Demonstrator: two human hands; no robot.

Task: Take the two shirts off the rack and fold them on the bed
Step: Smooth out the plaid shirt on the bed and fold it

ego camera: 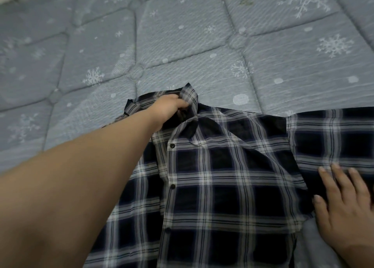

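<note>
Fingers of the left hand [172,107] pinch the collar [189,97] of the plaid shirt [212,186] while the right hand [344,203] lies flat on it.

Left fingers [183,104] are curled round the raised collar fold at the far end of the shirt, which lies face up and buttoned on the bed [182,34], near the viewer; the right fingers [336,174] are straight and spread, pressing the cloth where the right sleeve [334,134] joins the body. My judgement is that this is the laying-out before the first fold. To do it well, draw the collar gently away so the placket [170,182] runs straight, keep the flat palm as an anchor, and sweep wrinkles outward toward the sleeve. Only this one shirt is in view.
</note>
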